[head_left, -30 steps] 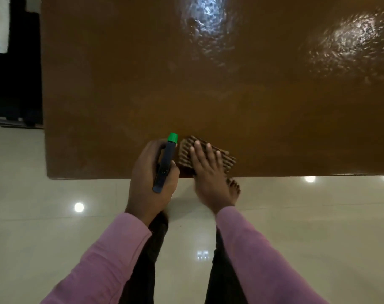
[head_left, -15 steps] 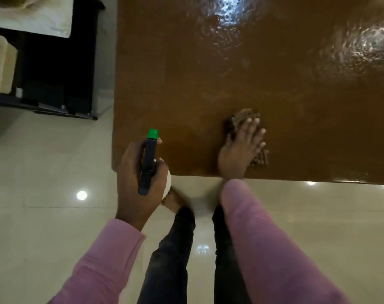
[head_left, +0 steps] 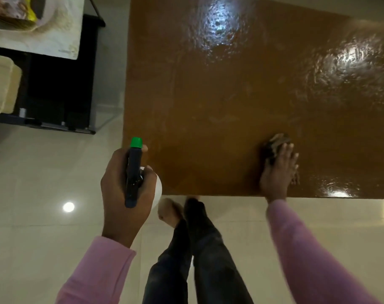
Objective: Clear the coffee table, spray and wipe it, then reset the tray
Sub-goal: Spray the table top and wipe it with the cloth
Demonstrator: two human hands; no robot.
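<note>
The glossy brown coffee table (head_left: 230,102) fills the upper right, its top wet and shining. My left hand (head_left: 123,189) grips a spray bottle (head_left: 134,172) with a dark head and green nozzle, held over the floor just off the table's near left corner. My right hand (head_left: 279,170) lies flat with straight fingers on a brown striped cloth (head_left: 275,142), pressing it onto the table near the front edge. Most of the cloth is hidden under the fingers.
A black side unit (head_left: 61,84) stands to the left, with a white cloth-covered surface (head_left: 55,38) and a cream container (head_left: 2,84) by it. The floor is pale glossy tile (head_left: 33,183). My legs (head_left: 193,249) stand at the table's front edge.
My right hand has slid the cloth to the right along the front of the table. The view has shifted left. My left hand still holds the bottle, now off the table's corner.
</note>
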